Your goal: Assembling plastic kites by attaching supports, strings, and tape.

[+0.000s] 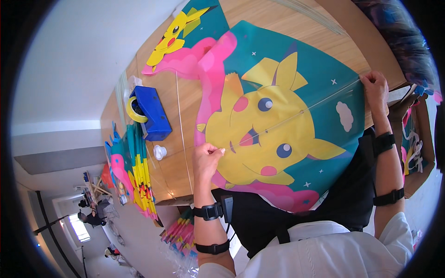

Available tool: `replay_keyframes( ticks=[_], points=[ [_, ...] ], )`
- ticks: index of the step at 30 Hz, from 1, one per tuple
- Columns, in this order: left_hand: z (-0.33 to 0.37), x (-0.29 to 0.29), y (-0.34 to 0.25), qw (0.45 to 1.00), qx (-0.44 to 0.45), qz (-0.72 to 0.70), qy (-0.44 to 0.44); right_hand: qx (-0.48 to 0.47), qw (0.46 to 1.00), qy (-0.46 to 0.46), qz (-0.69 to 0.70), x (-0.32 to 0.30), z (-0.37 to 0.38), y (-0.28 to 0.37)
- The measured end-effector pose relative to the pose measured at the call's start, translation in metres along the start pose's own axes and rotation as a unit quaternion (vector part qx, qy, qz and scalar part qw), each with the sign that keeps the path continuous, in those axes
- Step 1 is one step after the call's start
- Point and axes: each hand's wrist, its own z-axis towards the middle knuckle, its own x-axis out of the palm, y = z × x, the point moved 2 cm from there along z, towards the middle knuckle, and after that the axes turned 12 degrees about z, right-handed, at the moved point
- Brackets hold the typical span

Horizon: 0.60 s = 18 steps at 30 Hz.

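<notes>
A large teal kite sheet, printed with a yellow cartoon animal and pink clouds, lies over the table edge and my lap. A thin pale rod runs slantwise across it between my hands. My left hand is closed, thumb and finger pinched at the rod's lower left end, over the printed figure. At the sheet's right corner, my right hand pinches the rod's other end; its fingertips partly hide whether the sheet's edge is gripped too.
A second printed sheet lies beyond. On the wooden table are a blue tape dispenser with a yellow tape roll, a small white object and thin rods. Folded kites hang at left. A cardboard box stands right.
</notes>
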Motion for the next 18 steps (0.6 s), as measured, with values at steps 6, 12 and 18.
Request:
replay_keyframes(
  ticks=[6,12,18],
  points=[
    [-0.006,-0.009,0.01,0.99,-0.009,0.088,-0.11,0.007,1.0,-0.007,-0.002,0.002,0.0,-0.001],
    [-0.033,0.0,-0.008,0.949,0.038,0.173,-0.259,0.001,1.0,-0.004,-0.011,-0.003,0.001,0.001],
    [-0.069,0.083,-0.097,0.906,0.241,0.339,-0.082,0.023,0.999,-0.023,0.0,-0.003,-0.004,0.011]
  ],
)
